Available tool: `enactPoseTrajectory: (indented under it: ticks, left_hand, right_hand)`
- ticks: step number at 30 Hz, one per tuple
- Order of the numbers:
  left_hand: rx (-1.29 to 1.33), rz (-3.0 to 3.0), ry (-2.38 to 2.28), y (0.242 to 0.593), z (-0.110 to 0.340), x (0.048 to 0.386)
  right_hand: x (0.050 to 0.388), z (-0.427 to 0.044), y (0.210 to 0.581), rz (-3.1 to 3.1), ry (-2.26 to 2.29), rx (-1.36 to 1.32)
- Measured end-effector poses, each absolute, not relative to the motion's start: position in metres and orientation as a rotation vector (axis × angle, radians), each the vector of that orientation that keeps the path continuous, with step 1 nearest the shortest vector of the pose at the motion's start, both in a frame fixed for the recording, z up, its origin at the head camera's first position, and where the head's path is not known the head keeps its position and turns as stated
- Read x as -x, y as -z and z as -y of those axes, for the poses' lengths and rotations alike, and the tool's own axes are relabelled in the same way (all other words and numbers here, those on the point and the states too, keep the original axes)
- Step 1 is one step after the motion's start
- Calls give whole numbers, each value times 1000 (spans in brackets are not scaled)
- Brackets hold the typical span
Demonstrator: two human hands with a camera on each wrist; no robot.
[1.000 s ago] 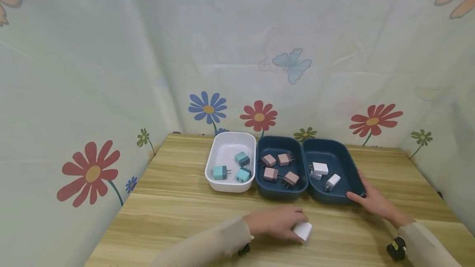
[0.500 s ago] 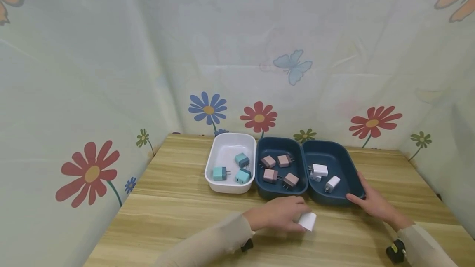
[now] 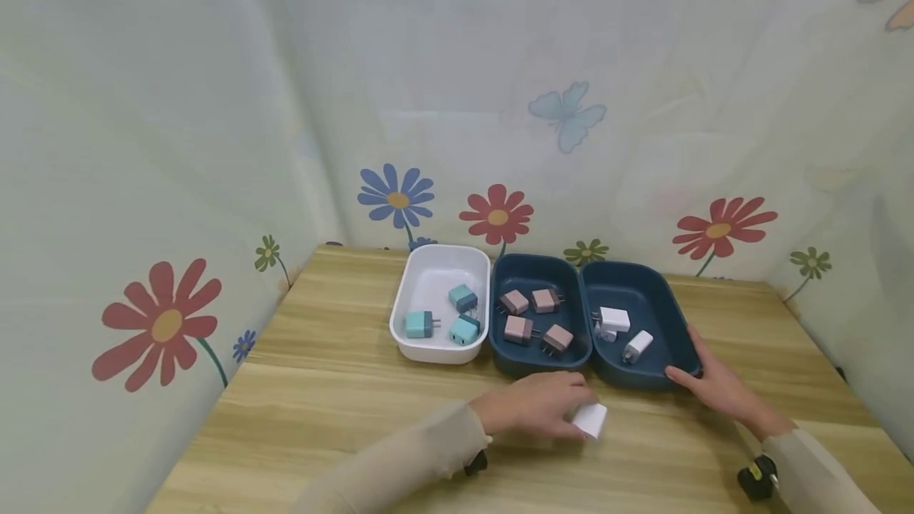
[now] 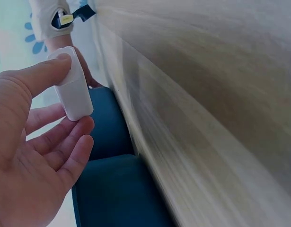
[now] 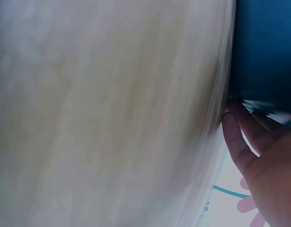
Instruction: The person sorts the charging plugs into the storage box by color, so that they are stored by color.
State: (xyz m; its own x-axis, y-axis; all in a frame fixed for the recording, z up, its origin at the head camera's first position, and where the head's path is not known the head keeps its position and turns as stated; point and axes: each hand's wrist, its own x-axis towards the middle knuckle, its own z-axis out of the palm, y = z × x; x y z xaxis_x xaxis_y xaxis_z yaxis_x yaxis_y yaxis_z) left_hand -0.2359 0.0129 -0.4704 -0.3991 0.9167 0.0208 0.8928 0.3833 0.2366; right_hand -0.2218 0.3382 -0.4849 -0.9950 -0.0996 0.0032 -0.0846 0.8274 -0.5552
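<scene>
My left hand [image 3: 537, 405] pinches a white charger plug [image 3: 590, 421] in front of the middle bin. In the left wrist view, the thumb presses one face of the white charger plug [image 4: 75, 92], fingers behind it. My right hand [image 3: 724, 387] rests against the front right corner of the right dark blue bin [image 3: 667, 316]. Its fingers look fairly straight in the right wrist view, touching the blue bin wall [image 5: 266, 52]. Inside that bin lie a few white charger plugs [image 3: 614, 319], one partly hidden under another.
Left of it stands another dark blue bin [image 3: 524, 270] with several pink charger plugs [image 3: 518, 329]. A white bin [image 3: 421, 280] holds teal charger plugs [image 3: 419, 324] at the row's left end. All stand on a wooden table [image 3: 321, 387] before a flowered curtain [image 3: 457, 62].
My left hand has shifted slightly forward and to the right with the white charger plug. The right hand stays at the right bin's corner. The head view has shifted slightly.
</scene>
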Motion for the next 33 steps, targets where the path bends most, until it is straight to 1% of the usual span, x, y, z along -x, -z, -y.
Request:
enactPoseTrajectory:
  ticks: [13, 18, 23, 33]
  left_hand:
    - [-1656, -2576, -346, 449, -38, 243]
    - [-1594, -2634, -398, 442, -50, 248]
    - [-1530, -2689, -445, 438, -59, 256]
    - [-1445, -2794, -398, 440, -71, 267]
  right_hand:
    - [223, -338, 481, -2989, 896, 154]
    - [222, -336, 482, -2991, 907, 173]
    - [221, -337, 482, -2973, 936, 176]
    - [222, -338, 482, -2974, 917, 171]
